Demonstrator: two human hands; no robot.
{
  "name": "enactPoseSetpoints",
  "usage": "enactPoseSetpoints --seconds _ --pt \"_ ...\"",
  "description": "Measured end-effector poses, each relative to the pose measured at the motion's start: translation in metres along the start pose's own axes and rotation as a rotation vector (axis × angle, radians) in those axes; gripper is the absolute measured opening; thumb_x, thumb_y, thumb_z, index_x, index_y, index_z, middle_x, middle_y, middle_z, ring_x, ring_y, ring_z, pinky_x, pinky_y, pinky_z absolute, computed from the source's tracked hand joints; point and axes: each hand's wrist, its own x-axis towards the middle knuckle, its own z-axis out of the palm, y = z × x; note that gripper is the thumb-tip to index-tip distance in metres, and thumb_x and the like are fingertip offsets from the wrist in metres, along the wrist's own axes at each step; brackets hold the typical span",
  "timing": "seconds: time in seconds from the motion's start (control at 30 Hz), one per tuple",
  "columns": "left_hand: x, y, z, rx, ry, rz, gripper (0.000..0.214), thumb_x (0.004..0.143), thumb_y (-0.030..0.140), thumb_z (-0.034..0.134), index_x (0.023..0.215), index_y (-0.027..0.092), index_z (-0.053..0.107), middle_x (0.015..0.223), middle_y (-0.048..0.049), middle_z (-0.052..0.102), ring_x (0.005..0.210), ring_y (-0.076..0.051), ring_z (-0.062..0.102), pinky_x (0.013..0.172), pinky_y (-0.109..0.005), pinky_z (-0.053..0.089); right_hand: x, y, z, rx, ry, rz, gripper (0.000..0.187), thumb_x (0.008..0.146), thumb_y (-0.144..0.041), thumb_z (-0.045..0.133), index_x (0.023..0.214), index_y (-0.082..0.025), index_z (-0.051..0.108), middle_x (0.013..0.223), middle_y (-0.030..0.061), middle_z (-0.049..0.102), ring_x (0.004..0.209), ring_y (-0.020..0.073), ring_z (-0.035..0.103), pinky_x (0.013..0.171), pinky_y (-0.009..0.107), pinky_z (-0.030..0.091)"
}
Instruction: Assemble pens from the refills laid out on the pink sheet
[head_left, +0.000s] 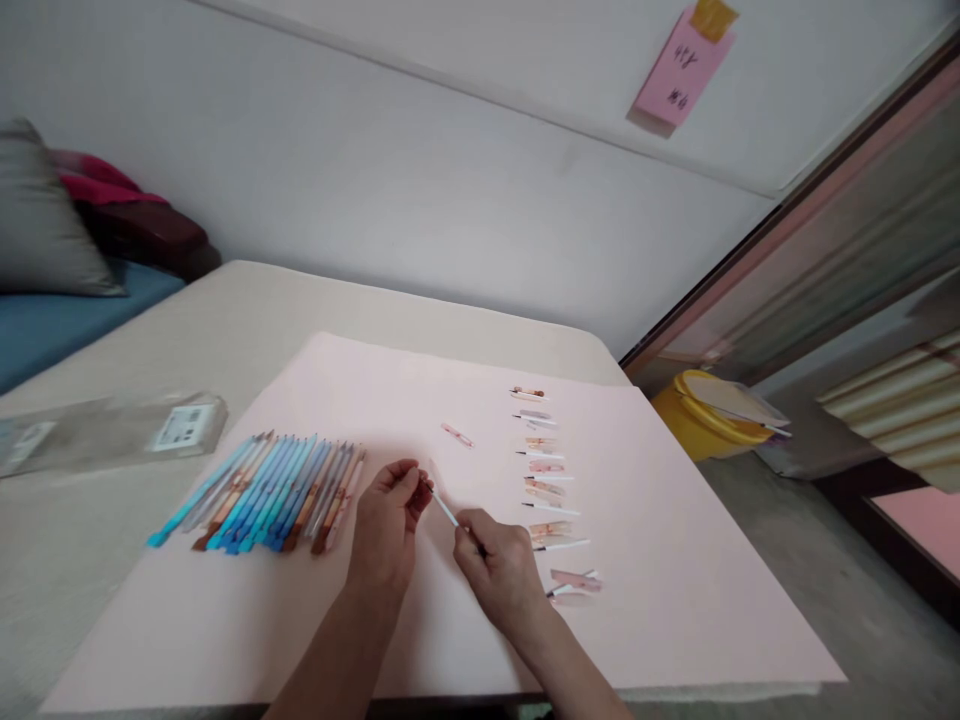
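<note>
My left hand (388, 525) is pinched closed on a small pen part that I cannot make out, held above a pale pink sheet (660, 560). My right hand (499, 565) grips a thin white refill (445, 511), whose tip points at the left fingers. A row of several blue and brown pens (262, 492) lies just left of my left hand. To the right runs a column of separated caps and refills (551, 490). One loose pinkish cap (457, 434) lies alone above my hands.
The pink sheet covers a beige table (187, 330). A clear plastic packet (112, 430) lies at the table's left. A yellow bucket (697, 415) stands on the floor to the right. A pink note (679, 70) is taped to the wall. Cushions (45, 220) sit far left.
</note>
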Motion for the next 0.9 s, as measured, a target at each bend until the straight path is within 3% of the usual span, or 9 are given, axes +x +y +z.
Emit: enactPoseSetpoints --seconds 0.27,0.53,0.77,0.9 --pt "-0.006 -0.003 0.005 0.266 -0.058 0.053 0.020 0.069 0.026 0.068 0.084 0.015 0.061 0.078 -0.0024 0.061 0.073 -0.011 0.056 0.070 -0.024 0.045 0.000 0.004 -0.001 0.026 -0.020 0.079 0.017 0.084 -0.022 0.046 0.080 -0.017 0.061 0.053 -0.0019 0.052 0.043 0.0086 0.043 0.047 0.019 0.031" --pt "-0.015 0.000 0.012 0.511 -0.112 0.235 0.029 0.075 0.026 0.061 0.102 0.020 0.053 0.071 0.0030 0.058 0.070 -0.011 0.056 0.072 -0.026 0.045 -0.001 0.009 0.002 0.171 -0.103 0.210 0.018 0.090 -0.029 0.042 0.080 -0.019 0.053 0.059 -0.0019 0.051 0.052 0.0103 0.045 0.051 0.020 0.032" --pt "-0.018 0.000 0.020 0.637 -0.153 0.326 0.030 0.076 0.024 0.058 0.105 0.020 0.050 0.071 0.0035 0.058 0.070 -0.012 0.056 0.071 -0.025 0.044 -0.004 0.011 0.007 0.495 -0.103 0.337 0.019 0.091 -0.027 0.040 0.078 -0.020 0.050 0.058 -0.0037 0.052 0.052 0.0092 0.046 0.053 0.020 0.035" --pt "-0.021 0.001 0.021 0.609 -0.157 0.234 0.027 0.076 0.027 0.059 0.102 0.019 0.056 0.072 0.0019 0.058 0.070 -0.012 0.054 0.068 -0.025 0.044 -0.006 0.008 0.011 0.703 -0.092 0.419 0.016 0.090 -0.028 0.040 0.081 -0.019 0.050 0.061 -0.0033 0.053 0.048 0.0079 0.044 0.048 0.020 0.034"
